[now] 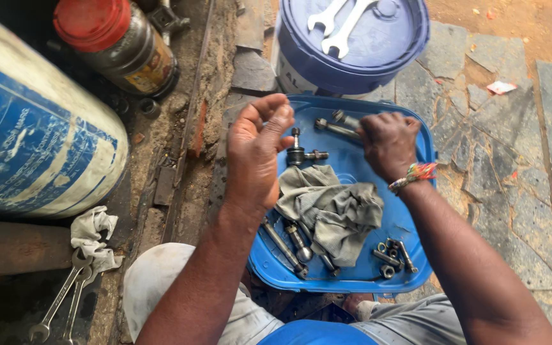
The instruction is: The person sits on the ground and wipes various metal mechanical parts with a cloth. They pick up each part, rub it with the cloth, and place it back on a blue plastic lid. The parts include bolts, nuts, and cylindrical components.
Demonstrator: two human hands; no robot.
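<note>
Both forearms reach over a blue tray lid (416,255) on the stone floor. Left hand (255,150) hovers half-curled, fingers loose, holding nothing visible. Right hand (388,142) is closed around a metal bolt (335,128) at the lid's far edge. A grey rag (333,211) and assorted bolts (391,254) lie between.

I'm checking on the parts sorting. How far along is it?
Done: bolts and rods lie on the blue lid beside a rag. In hand: the right hand reaches at a bolt near the lid's far edge; the left hand hovers half-curled, apparently empty. Left: a fitting lies untouched.
</note>
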